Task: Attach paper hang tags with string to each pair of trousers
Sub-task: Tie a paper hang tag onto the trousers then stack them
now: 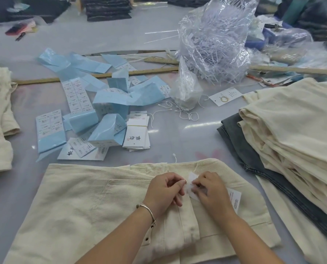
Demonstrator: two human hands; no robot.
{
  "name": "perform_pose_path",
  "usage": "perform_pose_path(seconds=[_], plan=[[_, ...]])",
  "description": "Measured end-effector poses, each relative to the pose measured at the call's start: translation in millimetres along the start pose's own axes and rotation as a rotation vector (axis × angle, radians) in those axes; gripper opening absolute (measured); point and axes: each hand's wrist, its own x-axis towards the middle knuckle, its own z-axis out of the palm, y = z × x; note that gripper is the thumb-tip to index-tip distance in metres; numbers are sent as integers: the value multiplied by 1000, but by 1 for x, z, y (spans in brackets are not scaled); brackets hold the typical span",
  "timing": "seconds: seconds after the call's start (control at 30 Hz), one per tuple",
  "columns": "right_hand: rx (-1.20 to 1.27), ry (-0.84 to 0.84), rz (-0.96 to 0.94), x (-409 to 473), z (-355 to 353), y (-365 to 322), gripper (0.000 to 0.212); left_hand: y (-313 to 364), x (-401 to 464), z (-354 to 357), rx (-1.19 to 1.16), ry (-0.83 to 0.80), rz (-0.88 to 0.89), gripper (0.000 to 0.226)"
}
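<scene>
Left hand: fingers curled, thumb and forefinger pinching something small at the edge of the hang tag; what it pinched was too small to tell. Silver bangle on the wrist.

Right hand: fingers bent, pinching the hang tag from its other side, partly covering it. A second white printed tag showed just beyond this hand's outer edge.

Cream trousers: lay flat directly under both hands, the tag resting on them near the waistband. A white string end stood up just past the waistband, beyond the hands.

Stack of hang tags: farther from the trousers, beyond the waistband, on the grey table.

Blue label sheets: strewn beside that stack and behind it.

Loose strings: beyond the trousers, next to a clear plastic bag of white fasteners.

Pile of cream trousers: to the right of the worked trousers, over a grey denim pair.
</scene>
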Motion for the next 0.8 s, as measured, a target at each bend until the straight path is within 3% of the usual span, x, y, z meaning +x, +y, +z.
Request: perform_pose_path(seconds=[0.3, 0.5, 0.57, 0.67, 0.73, 0.8], plan=[[-91, -82, 62, -1, -11, 6, 18, -4, 5, 1, 19, 23, -23, 14], [-241, -294, 113, 12, -16, -5, 20, -2, 5, 1, 89, 12, -30, 11], [-30, -216, 195, 9, -18, -9, 20, -1, 4, 0, 128, -11, -20, 10], [512, -94, 378, 9, -21, -15, 15, 1, 4, -1, 235, -38, 9, 11], [825, -101, 496, 11, -20, -19, 13, 2, 4, -2, 266, -47, 23, 11], [940, -129, 551, 14, -19, -20, 14, 2, 4, -2, 252, -52, 24, 12]])
